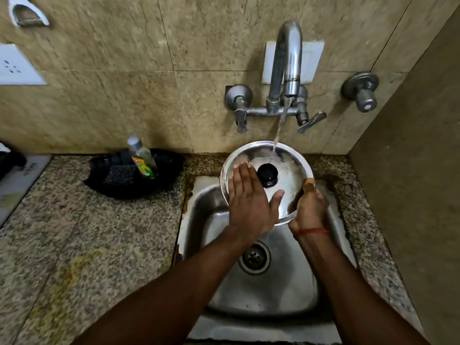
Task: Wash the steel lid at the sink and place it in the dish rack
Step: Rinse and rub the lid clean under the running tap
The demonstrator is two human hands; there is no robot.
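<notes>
Water runs on the steel lid [286, 170]; right hand [310, 207] grips its rim; left hand [249, 202] lies flat and open beside the knob [267, 174], rubbing; the dish rack part is not done.

Steel lid [288, 170] under tap [288, 70], both hands.

The steel lid [286, 168] sits over the sink [263, 290], below the tap [286, 70]; left on the counter [87, 232], a tray [134, 173] holds a soap bottle [143, 158] and scrubber [119, 174]
</notes>
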